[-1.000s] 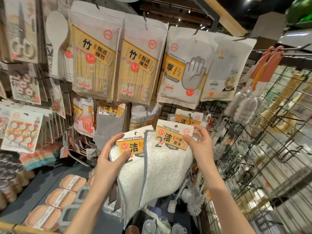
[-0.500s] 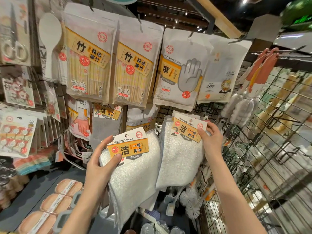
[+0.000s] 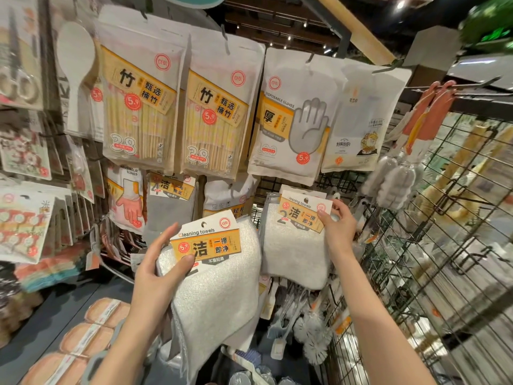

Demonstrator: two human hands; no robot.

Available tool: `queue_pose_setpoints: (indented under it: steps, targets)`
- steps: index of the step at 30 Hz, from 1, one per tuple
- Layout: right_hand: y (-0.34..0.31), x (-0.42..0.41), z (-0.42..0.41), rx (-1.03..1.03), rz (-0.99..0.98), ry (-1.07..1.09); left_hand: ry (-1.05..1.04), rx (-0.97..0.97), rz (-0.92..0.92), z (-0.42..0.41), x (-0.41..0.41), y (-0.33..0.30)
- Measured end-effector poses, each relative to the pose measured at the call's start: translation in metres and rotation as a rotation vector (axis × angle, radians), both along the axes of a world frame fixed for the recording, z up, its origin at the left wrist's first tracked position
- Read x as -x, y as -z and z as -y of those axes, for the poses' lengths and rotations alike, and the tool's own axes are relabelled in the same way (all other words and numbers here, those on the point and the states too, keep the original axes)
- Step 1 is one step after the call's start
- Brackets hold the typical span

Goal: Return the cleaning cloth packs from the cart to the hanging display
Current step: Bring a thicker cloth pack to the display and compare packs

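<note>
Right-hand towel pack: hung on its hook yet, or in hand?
In hand: the right hand pinches the towel pack's card header; hook engagement cannot be told.

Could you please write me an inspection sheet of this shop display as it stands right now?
Surface: wire grid display with hooks; no table seen.
Job's things: left cleaning towel pack, held low; right cleaning towel pack, raised to the grid, whether hooked cannot be told.
Clutter: bamboo chopstick packs, disposable gloves pack, white spoon, bottle brushes hanging below.
Hands: left hand grips the left pack's card; right hand pinches the right pack's card.
Cables: nothing seen.
Surroundings: sponges on the lower shelf; the cart is not in view.
</note>
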State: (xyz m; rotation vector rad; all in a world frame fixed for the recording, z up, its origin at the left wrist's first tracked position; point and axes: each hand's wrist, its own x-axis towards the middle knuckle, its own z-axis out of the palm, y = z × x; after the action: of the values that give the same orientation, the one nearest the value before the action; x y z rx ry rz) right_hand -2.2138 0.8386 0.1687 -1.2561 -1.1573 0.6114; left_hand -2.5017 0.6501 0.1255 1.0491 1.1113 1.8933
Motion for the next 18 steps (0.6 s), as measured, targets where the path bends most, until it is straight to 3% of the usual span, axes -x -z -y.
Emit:
queue_pose_setpoints:
  steps: [18]
  targets:
    - [0.004,0.007,-0.033,0.005,0.113,0.183,-0.022,0.009,0.047,-0.006,0.005,0.004]
